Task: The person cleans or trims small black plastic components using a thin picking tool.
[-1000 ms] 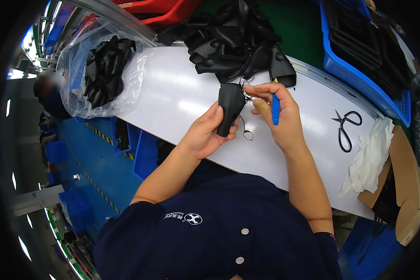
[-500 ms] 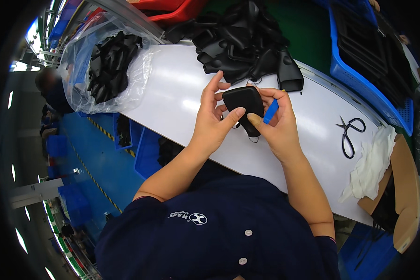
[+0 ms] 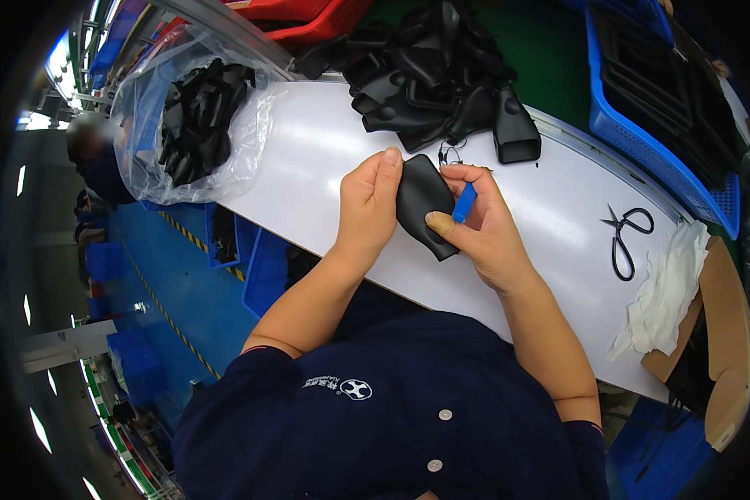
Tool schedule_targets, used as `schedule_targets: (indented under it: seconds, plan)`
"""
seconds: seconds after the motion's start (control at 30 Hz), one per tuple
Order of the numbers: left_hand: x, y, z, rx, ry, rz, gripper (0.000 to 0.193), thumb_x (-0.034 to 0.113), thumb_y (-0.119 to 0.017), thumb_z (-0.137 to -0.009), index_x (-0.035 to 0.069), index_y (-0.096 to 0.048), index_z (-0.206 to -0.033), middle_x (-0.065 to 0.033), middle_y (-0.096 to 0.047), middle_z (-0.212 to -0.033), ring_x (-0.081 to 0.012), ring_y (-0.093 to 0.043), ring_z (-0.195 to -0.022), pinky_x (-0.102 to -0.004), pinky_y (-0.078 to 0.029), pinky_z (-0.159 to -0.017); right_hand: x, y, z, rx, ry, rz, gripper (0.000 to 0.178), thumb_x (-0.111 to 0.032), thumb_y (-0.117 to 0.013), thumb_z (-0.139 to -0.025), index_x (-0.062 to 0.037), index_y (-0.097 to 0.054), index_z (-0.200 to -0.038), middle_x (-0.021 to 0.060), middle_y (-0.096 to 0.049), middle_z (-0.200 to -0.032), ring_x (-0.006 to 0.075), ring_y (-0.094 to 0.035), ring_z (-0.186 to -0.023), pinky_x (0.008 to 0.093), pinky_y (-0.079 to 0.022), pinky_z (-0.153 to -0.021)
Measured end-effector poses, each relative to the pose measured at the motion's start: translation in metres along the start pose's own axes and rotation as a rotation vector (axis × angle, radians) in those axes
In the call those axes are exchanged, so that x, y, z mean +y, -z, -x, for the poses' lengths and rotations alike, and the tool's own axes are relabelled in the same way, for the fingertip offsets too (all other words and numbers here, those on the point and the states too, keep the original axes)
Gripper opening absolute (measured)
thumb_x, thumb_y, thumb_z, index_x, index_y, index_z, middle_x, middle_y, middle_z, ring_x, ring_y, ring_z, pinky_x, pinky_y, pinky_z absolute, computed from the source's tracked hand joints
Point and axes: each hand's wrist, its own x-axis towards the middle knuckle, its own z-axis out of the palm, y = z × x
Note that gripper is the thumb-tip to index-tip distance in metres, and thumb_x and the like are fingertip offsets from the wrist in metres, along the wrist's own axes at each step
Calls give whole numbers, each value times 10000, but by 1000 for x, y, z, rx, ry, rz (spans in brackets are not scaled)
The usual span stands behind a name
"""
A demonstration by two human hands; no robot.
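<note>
A smooth black moulded part [image 3: 422,200], wide at its far end and narrower toward me, is held above the white table. My left hand [image 3: 370,202] grips its far left edge, thumb on top and fingers curled. My right hand [image 3: 490,229] pinches its right side, with a tan covering on the thumb. In that same hand is a small blue tool [image 3: 465,202], mostly hidden by the fingers; its working end does not show. Thin black loops of scrap [image 3: 452,153] lie just beyond the hands, beside a heap of similar black parts [image 3: 425,67].
A clear plastic bag [image 3: 254,137] of black parts stands at the left. On the right lie black-handled scissors [image 3: 618,242] and white cloth [image 3: 662,292], beside a cardboard box [image 3: 725,333]. A blue basket [image 3: 633,137] holds dark parts at the far right. Another person [image 3: 100,158] is at far left.
The black part has been turned, so a broader face shows. My left hand's spread fingers have closed around its far edge. The right hand and blue tool have shifted slightly left.
</note>
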Motion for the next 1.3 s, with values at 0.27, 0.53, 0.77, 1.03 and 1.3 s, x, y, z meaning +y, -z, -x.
schedule_targets:
  seconds: [0.27, 0.53, 0.77, 1.03, 1.3]
  plan:
    - [11, 4, -13, 36, 50, 253, 370, 252, -464, -1047, 2, -514, -1315, -87, -660, -956, -123, -614, -839, -256, -496, -760, 9, -1, 2, 209, 368, 496, 570, -3, -716, -812, -28, -399, -1285, 142, -588, -1266, 245, -592, -1133, 356, -476, -947]
    - [25, 3, 0, -306, 30, 89, 441, 157, -815, -800, 18, -558, -1130, -52, -589, -1017, -119, -568, -961, -272, -475, -836, 16, -2, 3, 195, 633, 756, 523, 65, -717, -780, -34, -462, -1226, 131, -597, -1292, 252, -578, -1176, 342, -475, -960]
    - [19, 0, 8, -162, 62, 20, 153, 100, -711, -886, -8, -609, -919, -21, -626, -867, -71, -552, -805, -226, -454, -735, 15, 2, -2, 289, 763, 1044, 395, 17, -761, -726, -38, -585, -1076, 112, -679, -1129, 292, -650, -970, 372, -544, -796]
    - [13, 9, 10, -1, -80, -144, 273, 188, -564, -992, -19, -632, -828, -33, -645, -717, -95, -587, -683, -237, -445, -628, 15, -3, 4, 242, 713, 913, 306, 37, -752, -716, -18, -618, -985, 105, -712, -1044, 258, -686, -882, 330, -593, -697]
    - [21, 24, -16, 198, 26, 208, 290, 248, -436, -1052, 11, -587, -1124, -131, -693, -928, -162, -663, -883, -262, -512, -720, 12, 2, -1, 318, 738, 808, 316, 96, -743, -696, -11, -606, -960, 132, -702, -1087, 296, -674, -960, 340, -597, -726]
